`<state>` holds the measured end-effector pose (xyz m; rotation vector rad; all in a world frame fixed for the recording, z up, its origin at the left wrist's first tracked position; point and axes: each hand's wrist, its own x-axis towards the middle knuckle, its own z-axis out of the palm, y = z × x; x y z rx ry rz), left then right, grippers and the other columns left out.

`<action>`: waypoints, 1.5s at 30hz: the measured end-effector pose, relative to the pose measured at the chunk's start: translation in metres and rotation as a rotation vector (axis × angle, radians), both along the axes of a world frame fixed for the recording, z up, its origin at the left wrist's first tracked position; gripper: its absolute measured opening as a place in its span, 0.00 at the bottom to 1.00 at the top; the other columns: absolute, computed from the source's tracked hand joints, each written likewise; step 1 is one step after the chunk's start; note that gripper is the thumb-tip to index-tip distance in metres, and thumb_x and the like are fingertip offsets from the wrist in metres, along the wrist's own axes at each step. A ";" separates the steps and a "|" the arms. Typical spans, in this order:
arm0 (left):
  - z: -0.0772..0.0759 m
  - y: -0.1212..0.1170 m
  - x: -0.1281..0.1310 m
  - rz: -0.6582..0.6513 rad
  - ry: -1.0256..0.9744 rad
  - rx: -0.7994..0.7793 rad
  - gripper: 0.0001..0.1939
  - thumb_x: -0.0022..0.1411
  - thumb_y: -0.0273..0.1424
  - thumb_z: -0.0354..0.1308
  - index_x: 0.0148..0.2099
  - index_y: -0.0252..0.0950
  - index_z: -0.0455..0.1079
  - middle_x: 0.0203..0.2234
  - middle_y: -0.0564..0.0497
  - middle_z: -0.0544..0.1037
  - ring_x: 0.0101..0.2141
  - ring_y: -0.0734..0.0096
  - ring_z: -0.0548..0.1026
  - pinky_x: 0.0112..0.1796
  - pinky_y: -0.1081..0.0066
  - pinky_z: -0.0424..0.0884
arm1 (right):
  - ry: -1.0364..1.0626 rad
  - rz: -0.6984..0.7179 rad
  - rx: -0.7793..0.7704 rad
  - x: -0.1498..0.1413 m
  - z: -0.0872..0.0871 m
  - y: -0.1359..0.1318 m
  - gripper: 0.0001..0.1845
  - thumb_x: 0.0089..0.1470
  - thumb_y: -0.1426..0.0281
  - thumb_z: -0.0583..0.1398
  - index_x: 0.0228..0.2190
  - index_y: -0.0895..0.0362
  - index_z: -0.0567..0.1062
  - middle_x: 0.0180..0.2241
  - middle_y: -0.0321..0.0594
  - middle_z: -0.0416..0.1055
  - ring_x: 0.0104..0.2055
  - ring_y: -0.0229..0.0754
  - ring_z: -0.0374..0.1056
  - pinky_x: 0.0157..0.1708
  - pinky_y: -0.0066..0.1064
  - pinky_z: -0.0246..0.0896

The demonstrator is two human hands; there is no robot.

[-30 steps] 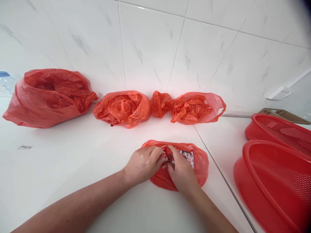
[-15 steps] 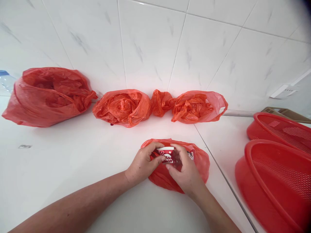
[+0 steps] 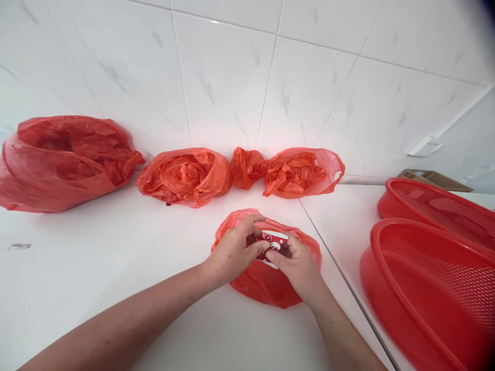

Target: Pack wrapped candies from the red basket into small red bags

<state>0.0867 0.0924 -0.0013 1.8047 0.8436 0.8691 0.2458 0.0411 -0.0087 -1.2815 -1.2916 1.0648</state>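
A small red and white printed packet (image 3: 275,237) is held between both hands above an opened red plastic bag (image 3: 263,288). My left hand (image 3: 234,252) is closed on the packet's left side, with the thumb across its front. Closed on the right side is my right hand (image 3: 299,269), its thumb tip close to the left one. The packet is tilted, with its right end lower. Fingers cover part of its print, and what lies deeper in the bag is hidden behind the hands.
Along the tiled wall stand a large red bag (image 3: 65,180), two smaller red bags (image 3: 183,178) (image 3: 299,172) and a crumpled red bag (image 3: 247,167). Two red mesh baskets (image 3: 386,273) (image 3: 390,198) are at the right, a brown cardboard piece (image 3: 436,179) behind them. A seam (image 3: 340,273) crosses the white table.
The view has shifted slightly to the right. Both hands still hold the packet, which is now more tilted, and the thumbs are closer together. Another printed packet by the right hand is no longer visible.
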 end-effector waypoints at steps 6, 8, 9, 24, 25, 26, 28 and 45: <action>-0.007 -0.003 -0.002 -0.131 -0.001 0.001 0.13 0.54 0.31 0.63 0.44 0.41 0.68 0.32 0.53 0.77 0.33 0.67 0.75 0.34 0.69 0.72 | 0.072 0.022 0.022 -0.001 0.001 -0.001 0.09 0.49 0.68 0.62 0.36 0.51 0.70 0.35 0.35 0.74 0.38 0.42 0.71 0.39 0.34 0.68; -0.013 -0.003 -0.003 -0.104 -0.001 0.041 0.06 0.55 0.30 0.62 0.37 0.40 0.70 0.30 0.54 0.77 0.31 0.68 0.75 0.32 0.69 0.72 | 0.047 0.039 0.039 -0.001 0.000 -0.001 0.08 0.49 0.68 0.62 0.35 0.50 0.70 0.35 0.35 0.74 0.39 0.43 0.71 0.40 0.35 0.69; -0.016 -0.002 -0.003 -0.087 0.005 0.075 0.06 0.55 0.30 0.62 0.36 0.40 0.70 0.29 0.53 0.77 0.30 0.67 0.75 0.31 0.69 0.72 | 0.026 0.048 0.033 -0.001 0.000 -0.002 0.09 0.49 0.68 0.61 0.36 0.50 0.70 0.36 0.35 0.74 0.40 0.44 0.71 0.41 0.37 0.68; -0.021 -0.002 -0.009 -0.028 0.017 0.480 0.09 0.62 0.36 0.56 0.42 0.37 0.70 0.33 0.49 0.76 0.35 0.68 0.73 0.38 0.69 0.69 | -0.381 -0.045 0.247 0.002 -0.005 -0.003 0.09 0.56 0.66 0.56 0.31 0.50 0.76 0.27 0.35 0.72 0.30 0.41 0.67 0.32 0.33 0.63; -0.021 -0.002 -0.009 -0.005 0.014 0.465 0.06 0.64 0.32 0.54 0.40 0.37 0.70 0.31 0.50 0.76 0.33 0.70 0.73 0.37 0.70 0.69 | -0.404 -0.044 0.258 0.001 -0.006 -0.003 0.09 0.56 0.66 0.56 0.30 0.50 0.76 0.27 0.35 0.72 0.30 0.41 0.67 0.31 0.33 0.63; -0.021 -0.003 -0.008 0.020 0.014 0.459 0.06 0.64 0.29 0.53 0.37 0.37 0.70 0.29 0.52 0.75 0.32 0.72 0.72 0.35 0.71 0.69 | -0.426 -0.043 0.271 0.000 -0.007 -0.003 0.09 0.56 0.67 0.55 0.30 0.51 0.76 0.27 0.35 0.72 0.30 0.41 0.67 0.31 0.33 0.62; -0.022 -0.003 -0.007 0.054 0.024 0.478 0.07 0.63 0.27 0.53 0.32 0.37 0.70 0.25 0.53 0.74 0.29 0.74 0.71 0.33 0.73 0.68 | -0.463 -0.038 0.283 -0.001 -0.007 -0.004 0.10 0.56 0.68 0.55 0.29 0.51 0.75 0.27 0.35 0.72 0.31 0.41 0.67 0.32 0.34 0.62; -0.020 -0.005 -0.006 0.151 -0.050 0.272 0.03 0.61 0.31 0.55 0.35 0.38 0.68 0.28 0.53 0.75 0.29 0.71 0.72 0.32 0.70 0.70 | -0.182 0.046 0.020 0.001 -0.005 -0.003 0.06 0.53 0.64 0.59 0.34 0.48 0.75 0.34 0.35 0.75 0.37 0.45 0.71 0.37 0.38 0.68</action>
